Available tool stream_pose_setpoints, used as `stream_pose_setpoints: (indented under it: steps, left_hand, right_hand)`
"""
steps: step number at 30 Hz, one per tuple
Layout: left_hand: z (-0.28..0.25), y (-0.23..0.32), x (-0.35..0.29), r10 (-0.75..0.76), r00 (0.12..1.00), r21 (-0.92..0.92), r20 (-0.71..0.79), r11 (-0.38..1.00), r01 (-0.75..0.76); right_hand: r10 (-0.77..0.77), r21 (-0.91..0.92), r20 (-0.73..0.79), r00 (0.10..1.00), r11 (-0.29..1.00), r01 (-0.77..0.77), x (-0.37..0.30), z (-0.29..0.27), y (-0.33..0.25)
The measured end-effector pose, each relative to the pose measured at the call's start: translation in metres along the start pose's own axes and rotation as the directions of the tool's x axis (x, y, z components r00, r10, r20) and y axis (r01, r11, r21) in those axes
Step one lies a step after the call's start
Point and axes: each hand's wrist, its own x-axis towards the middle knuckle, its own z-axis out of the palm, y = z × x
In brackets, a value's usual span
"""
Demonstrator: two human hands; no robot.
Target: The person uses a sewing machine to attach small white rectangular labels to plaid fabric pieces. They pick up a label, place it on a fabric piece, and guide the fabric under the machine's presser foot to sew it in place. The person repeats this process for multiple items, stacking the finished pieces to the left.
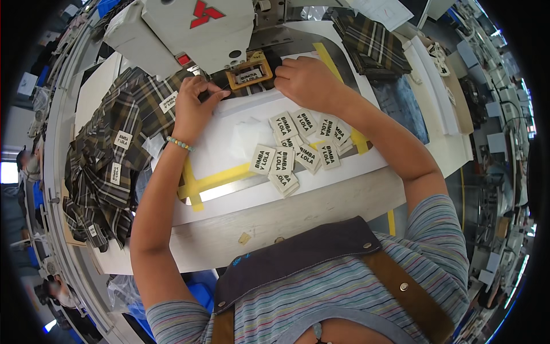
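A yellowish clamp frame (250, 69) under the head of a white sewing machine (197, 28) surrounds a pale printed label (250, 75) on dark plaid fabric (134, 94). Just left of the frame, my left hand (195, 103) has its thumb and fingers bent together at the fabric's edge. My right hand (309, 83) is curled at the frame's right side, its fingertips on the dark cloth there; their undersides are hidden. Closer to me, several loose pale labels (285, 127) lie overlapping on a white sheet (220, 149).
Plaid pieces bearing labels hang in a heap at the left. Folded plaid pieces (375, 49) are stacked at the back right. Yellow tape (223, 178) borders the white work surface, and the pale table edge (321, 209) runs before my body.
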Motion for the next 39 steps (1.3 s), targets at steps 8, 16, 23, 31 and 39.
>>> stream_pose_setpoints:
  steps: [8,16,23,31,39]
  left_hand:
    - [-0.063,0.003,-0.041,0.164,0.983,0.085,0.079,0.982,-0.171]
    - [-0.156,-0.033,-0.085,0.05,0.988,0.318,0.145,0.944,-0.094]
    - [-0.112,-0.031,-0.046,0.015,0.998,0.203,-0.054,0.979,-0.004]
    - [-0.078,-0.099,-0.076,-0.153,0.988,0.664,0.03,0.742,0.095]
    - [-0.09,-0.105,-0.109,-0.143,0.986,0.657,-0.084,0.736,0.162]
  right_hand:
    - [-0.089,0.276,-0.042,0.995,0.956,0.097,0.007,-0.026,-0.035]
    - [0.116,0.33,-0.07,0.991,0.94,-0.087,-0.012,-0.056,-0.011]
    - [0.148,0.33,-0.048,0.988,0.936,-0.124,-0.027,-0.061,-0.013]
    - [0.121,0.366,0.005,0.993,0.924,-0.115,-0.033,-0.06,-0.019]
    - [-0.006,0.557,0.046,0.999,0.83,-0.021,-0.008,-0.035,-0.042]
